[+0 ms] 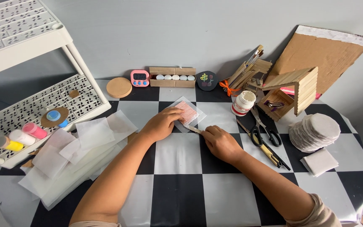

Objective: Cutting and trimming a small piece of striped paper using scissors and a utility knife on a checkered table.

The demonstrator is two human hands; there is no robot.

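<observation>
Left hand [161,124] is pressing fingers flat on a striped square [187,112] — right hand [221,143], at four o'clock, is pinching a stick [193,128].

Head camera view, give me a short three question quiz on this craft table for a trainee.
1. True or false: the left hand presses on the red-striped square.
2. What does the right hand hold? A) scissors B) flat wooden stick C) paint pot
3. What lies just right of the black-handled scissors?

Key:
1. True.
2. B.
3. A stack of round white pads.
</observation>
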